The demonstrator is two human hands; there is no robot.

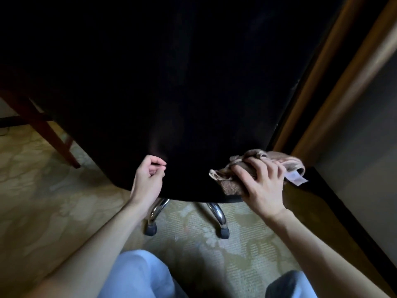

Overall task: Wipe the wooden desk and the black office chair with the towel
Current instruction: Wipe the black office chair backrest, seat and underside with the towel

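One chair (171, 82): black.
One towel (231, 187): brown, pressed on chair.
Left grip (148, 179): pinches chair edge.
Right grip (264, 188): curled round towel.
Two casters (150, 230): on carpet (43, 190).

The chair back (171, 82) above both hands is plain black. Under the right hand (262, 186) the towel (233, 186) is brown, with a paler striped band and a whitish label. Below the left hand (148, 181) the chair legs (158, 209) are shiny chrome on black casters (150, 230). The carpet (43, 190) is olive-yellow with a pale, possibly floral, pattern. Left of the left hand, the table leg (53, 138) is reddish-brown. The trousers (137, 274) are pale blue.
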